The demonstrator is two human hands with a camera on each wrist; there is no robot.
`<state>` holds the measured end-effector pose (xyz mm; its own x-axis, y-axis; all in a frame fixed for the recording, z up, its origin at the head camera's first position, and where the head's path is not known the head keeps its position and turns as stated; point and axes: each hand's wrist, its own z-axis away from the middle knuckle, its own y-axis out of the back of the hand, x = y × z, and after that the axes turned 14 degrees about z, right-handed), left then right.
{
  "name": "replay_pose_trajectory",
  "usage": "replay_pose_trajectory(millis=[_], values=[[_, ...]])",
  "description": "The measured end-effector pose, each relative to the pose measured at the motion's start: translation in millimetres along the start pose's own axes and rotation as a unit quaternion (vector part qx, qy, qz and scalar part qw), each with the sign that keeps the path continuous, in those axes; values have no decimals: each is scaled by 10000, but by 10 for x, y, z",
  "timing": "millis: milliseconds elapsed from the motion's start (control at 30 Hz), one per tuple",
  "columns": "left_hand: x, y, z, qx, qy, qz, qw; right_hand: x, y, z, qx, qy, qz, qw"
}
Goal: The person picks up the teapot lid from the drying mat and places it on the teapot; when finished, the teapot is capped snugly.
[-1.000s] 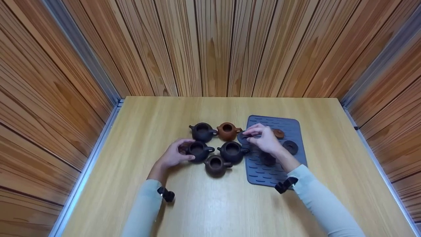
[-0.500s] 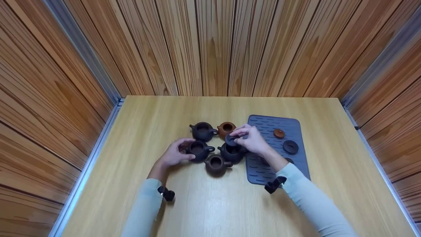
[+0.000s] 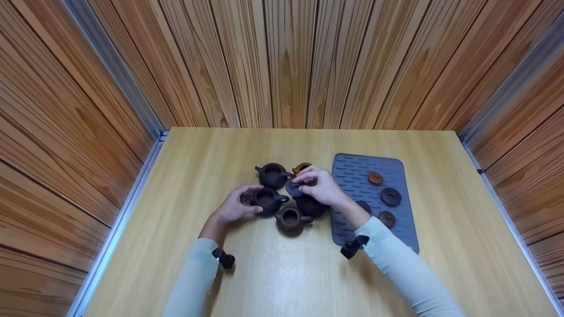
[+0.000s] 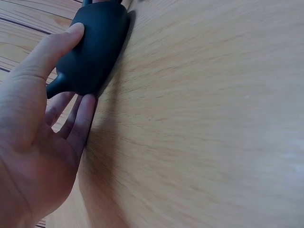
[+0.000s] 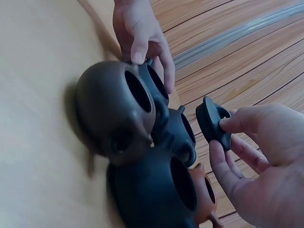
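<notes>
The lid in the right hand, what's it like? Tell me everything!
The lid is round, dark and smooth, with a knob shaped like a loop. It looks like clay. The right hand pinches it between thumb and fingers, up in the air over the teapots, not touching any. Its exact tilt is hard to tell.

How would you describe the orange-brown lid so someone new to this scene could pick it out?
On the light table, look to the person's right of the teapots for the grey mat. Of the lids lying on it, the orange-brown lid is farthest from the person. Its warm colour sets it apart from the darker lids there.
</notes>
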<state>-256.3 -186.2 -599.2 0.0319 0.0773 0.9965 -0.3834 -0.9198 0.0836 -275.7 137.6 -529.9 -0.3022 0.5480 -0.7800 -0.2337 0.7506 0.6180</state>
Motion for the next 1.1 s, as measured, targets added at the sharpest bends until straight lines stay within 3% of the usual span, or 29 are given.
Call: replay_pose_trajectory(millis=[200,400,500,567,733,967,1100], values=[[9,-8,13,57,20,-6,10000,-122,-76,-49,-27,111,-144,9998],[-164,71,-21,-114,-514,168,9985,-228,-141,-108,-159,-29,-58,9999],[-181,84,-31,-165,-548,174,9982,-271,-173,-139,-191,-57,-104,9997],[-65,37,-3,-107,-280,134,9995,-293,-192,-161,-193,-48,-183,9996],[30,-10,-2,61,135,-13,9999,-327,-262,-215,-155,18,-318,9994],[-11,-3,-4,175,47,-207,9996,-379,-376,-244,-237,-68,-324,9992],[20,-17,-6,190,169,-167,9995,-377,-425,-254,-274,-80,-314,9991]])
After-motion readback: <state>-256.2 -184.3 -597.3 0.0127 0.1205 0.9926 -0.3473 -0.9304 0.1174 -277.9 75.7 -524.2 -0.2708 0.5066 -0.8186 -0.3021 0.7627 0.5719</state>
